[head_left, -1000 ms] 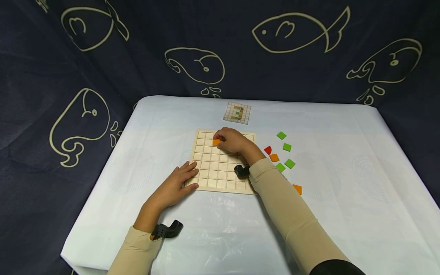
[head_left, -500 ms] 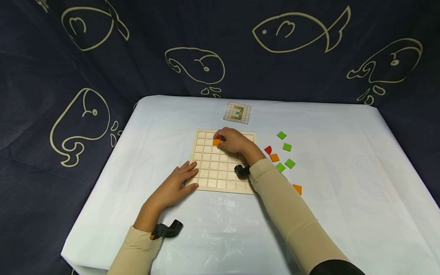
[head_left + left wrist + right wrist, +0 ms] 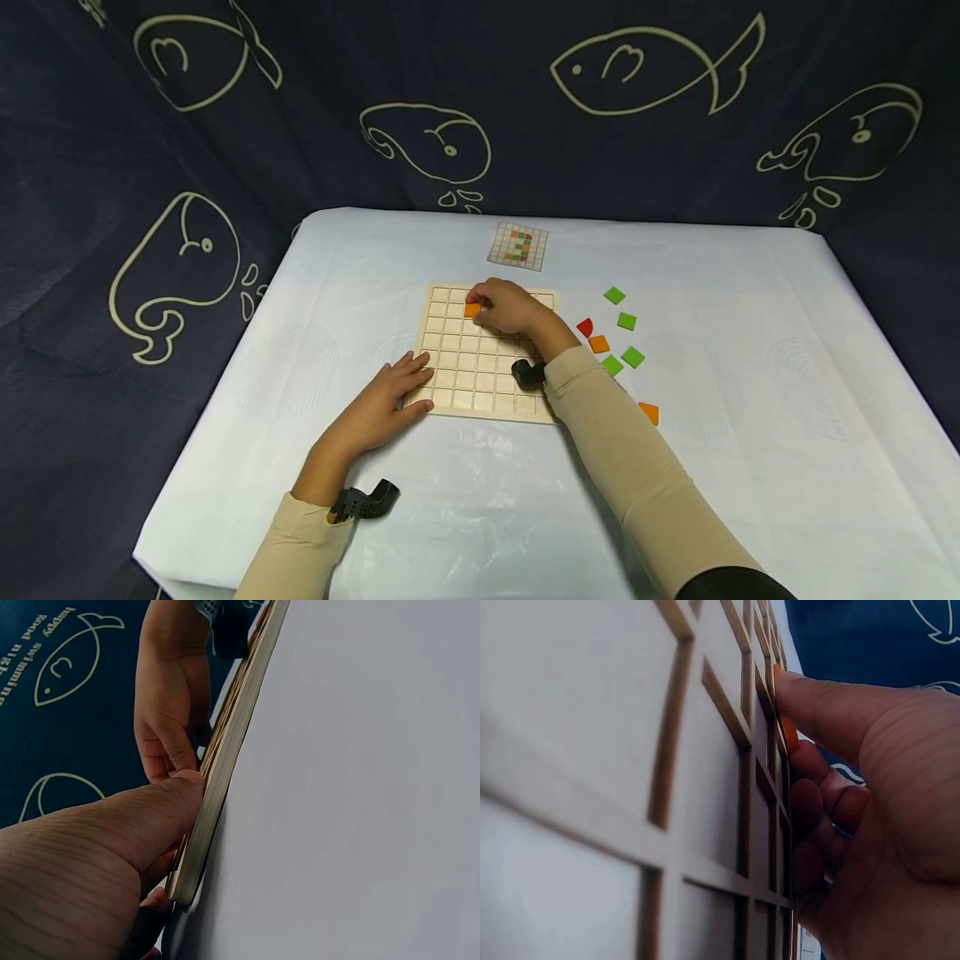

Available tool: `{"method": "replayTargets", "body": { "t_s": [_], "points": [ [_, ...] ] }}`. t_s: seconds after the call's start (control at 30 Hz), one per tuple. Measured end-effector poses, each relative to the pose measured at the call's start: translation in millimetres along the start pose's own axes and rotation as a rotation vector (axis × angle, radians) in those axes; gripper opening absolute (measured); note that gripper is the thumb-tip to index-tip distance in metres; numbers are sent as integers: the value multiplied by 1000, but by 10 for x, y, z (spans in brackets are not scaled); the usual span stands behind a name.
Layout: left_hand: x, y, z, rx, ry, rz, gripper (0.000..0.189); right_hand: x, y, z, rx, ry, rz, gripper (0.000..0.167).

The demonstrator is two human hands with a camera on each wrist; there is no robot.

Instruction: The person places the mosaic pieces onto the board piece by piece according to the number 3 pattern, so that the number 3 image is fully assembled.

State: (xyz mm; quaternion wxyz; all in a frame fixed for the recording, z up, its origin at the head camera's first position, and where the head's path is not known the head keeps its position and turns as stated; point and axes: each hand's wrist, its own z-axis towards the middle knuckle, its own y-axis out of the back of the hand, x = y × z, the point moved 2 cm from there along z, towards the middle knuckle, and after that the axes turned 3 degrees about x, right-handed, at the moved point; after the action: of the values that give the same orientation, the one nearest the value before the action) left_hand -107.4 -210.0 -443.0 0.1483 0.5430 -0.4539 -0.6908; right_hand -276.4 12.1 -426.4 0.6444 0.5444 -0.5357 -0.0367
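A light wooden grid board lies on the white table, its square cells bounded by raised ridges. Near the board's far edge, my right hand pinches an orange square tile at a cell in the second row. In the right wrist view the thumb overlaps the orange tile, and the other fingers curl beneath the palm. My left hand rests with fingers spread over the near left corner of the board. From the left wrist view, the thumb lies on the board's edge.
Right of the board lie several loose tiles: green squares, an orange square, a red quarter-round and another orange piece by the sleeve. Beyond the board is a printed pattern card. A dark fish-print cloth hangs behind.
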Motion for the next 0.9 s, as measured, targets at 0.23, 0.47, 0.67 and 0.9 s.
{"method": "replayTargets", "body": {
  "t_s": [0.23,0.47,0.67,0.9],
  "points": [
    [-6,2,1,0,-2,2,54,-16,-7,7,-7,-6,12,29],
    [-12,9,1,3,2,3,54,-25,-14,16,-15,-4,5,29],
    [-15,13,3,1,5,3,54,-31,-12,32,-14,-12,-8,28],
    [3,-6,1,0,4,-1,54,-14,-8,3,-15,-9,9,28]
  ]
}}
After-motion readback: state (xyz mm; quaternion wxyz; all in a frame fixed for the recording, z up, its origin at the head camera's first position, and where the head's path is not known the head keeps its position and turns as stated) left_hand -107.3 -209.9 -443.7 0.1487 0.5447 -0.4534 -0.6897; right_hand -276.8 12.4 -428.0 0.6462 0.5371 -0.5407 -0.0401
